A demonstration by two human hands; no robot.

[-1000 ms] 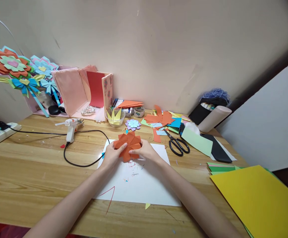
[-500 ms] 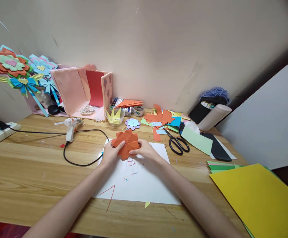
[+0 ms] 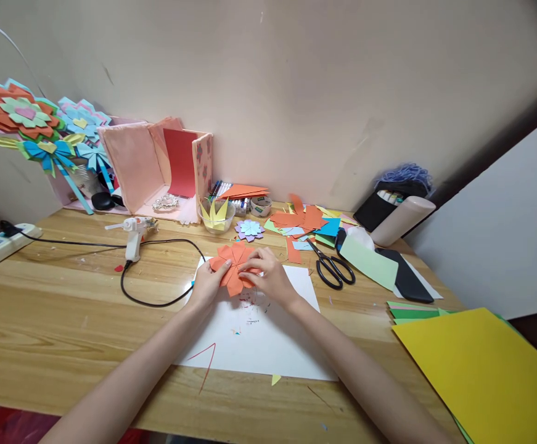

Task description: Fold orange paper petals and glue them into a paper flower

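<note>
Head camera view: two bare hands work on an orange paper flower with pointed petals, at the middle of a wooden table. The flower is over the far edge of a white sheet, which lies towards the table's near edge and bears red and dark marks; whether the flower touches the sheet cannot be told. The left hand has hold of the flower's left side, thumb flat on top and fingers underneath. The right hand is half curled over the flower's right side, fingertips close to its centre; whether they pinch the paper cannot be told.

Beyond the flower, towards the table's far edge, lie a small blue and lilac paper flower and a clear bowl holding yellow pointed paper. Right of these are mixed paper scraps and black-handled scissors. A white glue gun stands left of the hands, its black cord looping towards the sheet. Near the table's far left corner are a pink box and large paper flowers on stems; a power strip is at the left edge. Yellow card lies over green sheets at the near right corner.
</note>
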